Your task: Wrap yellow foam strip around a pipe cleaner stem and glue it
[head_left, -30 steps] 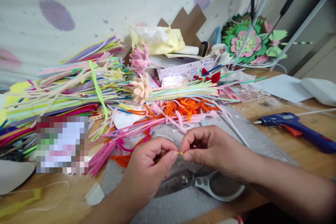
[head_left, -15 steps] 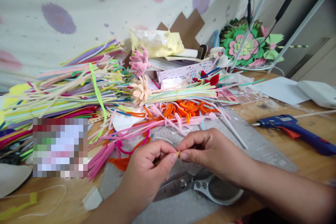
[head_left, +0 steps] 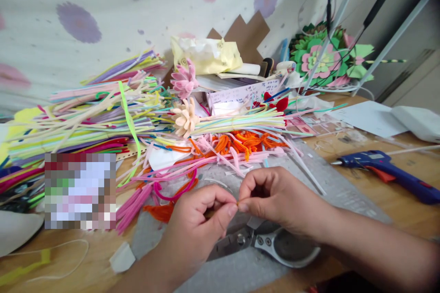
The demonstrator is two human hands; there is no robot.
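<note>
Over the grey cutting mat (head_left: 220, 279), my left hand (head_left: 197, 219) and my right hand (head_left: 278, 199) meet fingertip to fingertip. Both pinch a tiny yellowish piece (head_left: 238, 204) between thumb and forefinger. Only a speck of it shows, so its kind cannot be made out. Below my hands lies a pair of scissors (head_left: 266, 241) with metal handles, partly covered by my left hand. Orange (head_left: 247, 144) and pink pipe cleaners (head_left: 192, 168) are spread on the mat just beyond my fingers.
Bundles of coloured pipe cleaners (head_left: 85, 114) fill the left and back. A pink flower (head_left: 184, 80) and a cream flower (head_left: 185, 118) stand among them. A blue glue gun (head_left: 385, 169) lies at the right. Paper flowers (head_left: 319, 59) and a metal frame stand at the back right.
My fingertips have drawn closer around the small yellowish piece, and less of it shows. My hands stay in nearly the same spot; the view has shifted slightly.
</note>
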